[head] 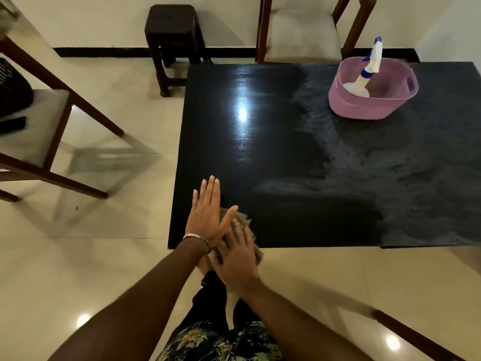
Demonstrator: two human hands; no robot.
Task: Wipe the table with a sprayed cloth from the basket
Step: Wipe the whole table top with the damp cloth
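- Cloth (240,225) lies at the near-left corner of the dark surface (286,152), partly overhanging the near edge.
- Right hand (238,256) pressed flat on the cloth, blurred; fingers look spread over it, likely driving the wipe.
- Left hand (208,214) flat on the bare surface just beside the cloth, fingers straight and pressed together, thumb out touching the cloth; probably bracing.
- Pink basket (372,105) stands at the far right, well apart, spray bottle (369,71) leaning inside.
- Left half gleams; right half looks dull and streaked, so judged unfinished.
- Open room runs rightward up to the basket; left and near edges close by.
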